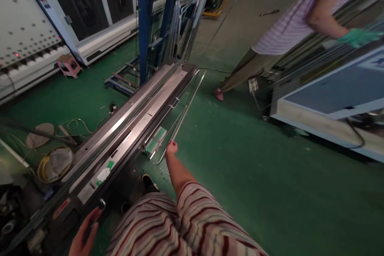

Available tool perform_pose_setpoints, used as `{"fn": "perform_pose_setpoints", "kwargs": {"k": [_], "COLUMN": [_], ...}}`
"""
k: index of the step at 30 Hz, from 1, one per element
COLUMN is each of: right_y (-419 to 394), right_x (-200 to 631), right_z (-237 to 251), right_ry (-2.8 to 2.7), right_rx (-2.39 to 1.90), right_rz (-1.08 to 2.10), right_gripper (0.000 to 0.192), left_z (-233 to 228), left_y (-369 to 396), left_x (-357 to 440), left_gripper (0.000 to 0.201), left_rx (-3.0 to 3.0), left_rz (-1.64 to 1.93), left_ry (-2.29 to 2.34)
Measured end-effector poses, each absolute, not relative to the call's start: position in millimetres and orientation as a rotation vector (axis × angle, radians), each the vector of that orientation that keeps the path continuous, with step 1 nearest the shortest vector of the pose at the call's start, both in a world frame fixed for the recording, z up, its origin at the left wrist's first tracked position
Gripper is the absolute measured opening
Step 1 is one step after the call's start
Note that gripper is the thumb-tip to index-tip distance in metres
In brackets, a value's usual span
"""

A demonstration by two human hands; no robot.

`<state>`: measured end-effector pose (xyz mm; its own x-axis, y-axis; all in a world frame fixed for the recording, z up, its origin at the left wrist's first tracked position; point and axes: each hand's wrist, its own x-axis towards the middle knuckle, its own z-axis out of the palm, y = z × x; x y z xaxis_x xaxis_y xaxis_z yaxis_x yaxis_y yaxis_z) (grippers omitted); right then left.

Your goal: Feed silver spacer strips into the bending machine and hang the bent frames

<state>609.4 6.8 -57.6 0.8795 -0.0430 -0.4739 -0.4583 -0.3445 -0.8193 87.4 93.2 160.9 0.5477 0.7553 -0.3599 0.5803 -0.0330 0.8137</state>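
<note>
Green shop floor (240, 176) fills most of the view, w/ a big white perforated panel machine (27, 36) far left and a blue upright frame (145, 20) behind the bench. Long metal bench machine (135, 116) runs diagonally from lower left up to centre; your striped shirt (186, 224) sits below it. On the right there's a glass-topped table (336, 92), and a co-worker in a pale striped top (300, 16) leans over it w/ a green-gloved hand (358, 37), well apart from you. Thin metal strips (186, 108) lie along the bench's right edge, slanting up toward the frame. Your right hand (171, 148) is stretched out to the near end of those strips, fingers closed round them as far as can be seen, pinching the ends just beside the green-labelled box (156, 140). Your left hand (85, 234) is low at the near end of the bench, fingers curled against its edge by a small dark fitting (102, 205); can't tell if it's actually clamped on anything. Left of the bench: a round gold-rimmed pan (55, 164), loose cable coils (73, 126), and a small pink stool (69, 65) further back
</note>
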Motion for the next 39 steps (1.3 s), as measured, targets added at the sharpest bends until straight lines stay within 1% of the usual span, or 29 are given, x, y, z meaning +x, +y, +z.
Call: {"fn": "perform_pose_setpoints", "kwargs": {"k": [4,8,10,13,16,18,19,20,22,23,25,28,30,32,36,39], "right_y": [-36.6,-47.1,-40.5,-18.2,10.9,26.9,32.3,35.6,36.0,33.9,27.8,22.7,26.4,37.3,72.3,93.6], "right_x": [604.6,584.7,570.2,534.9,476.5,433.9,416.2,403.0,394.0,398.7,422.8,475.2,505.6,526.0,538.1,531.9], "right_z": [-35.3,-11.7,3.9,37.5,82.6,113.8,128.0,140.5,158.6,163.6,165.8,158.0,151.9,147.3,137.7,123.3], "right_ry": [0.486,0.414,0.352,0.218,-0.112,-0.576,-0.847,-1.102,-1.424,-1.47,-1.406,-1.336,-1.394,-1.491,-1.677,-1.72], "right_rx": [-2.051,-2.1,-2.08,-1.893,-1.718,-1.657,-1.619,-1.596,-1.624,-1.682,-1.829,-2.006,-2.08,-2.08,-1.947,-1.862], "right_rz": [0.212,0.072,-0.014,-0.182,-0.242,-0.187,-0.152,-0.13,-0.158,-0.203,-0.295,-0.336,-0.318,-0.258,-0.061,0.07], "right_gripper": [0.047,0.056,0.057,0.053,0.052,0.056,0.06,0.065,0.066,0.064,0.055,0.049,0.048,0.042,0.026,0.026], "left_z": [181.5,212.9,227.9,246.6,256.8,256.3,254.0,250.6,243.1,240.2,238.6,249.1,261.1,272.1,278.2,267.1], "left_y": [100.0,114.2,121.0,123.9,118.2,114.6,114.6,116.4,125.7,132.7,148.5,167.0,171.8,171.0,159.7,151.4], "left_x": [113.8,153.9,178.8,223.8,271.6,295.9,303.3,306.4,298.4,287.6,255.7,200.0,169.2,146.8,119.4,105.1], "left_gripper": [0.049,0.043,0.041,0.041,0.056,0.067,0.068,0.064,0.045,0.037,0.029,0.027,0.027,0.026,0.024,0.021], "left_rx": [1.873,2.008,2.081,2.187,2.186,2.104,2.024,1.923,1.701,1.603,1.46,1.291,1.2,1.165,1.189,1.244], "left_rz": [0.13,0.083,0.107,0.16,0.318,0.483,0.583,0.689,0.914,1.032,1.221,1.412,1.535,1.637,1.707,1.71], "left_ry": [0.989,0.766,0.624,0.391,0.291,0.328,0.376,0.446,0.649,0.764,0.949,0.99,0.917,0.84,0.853,0.94]}}
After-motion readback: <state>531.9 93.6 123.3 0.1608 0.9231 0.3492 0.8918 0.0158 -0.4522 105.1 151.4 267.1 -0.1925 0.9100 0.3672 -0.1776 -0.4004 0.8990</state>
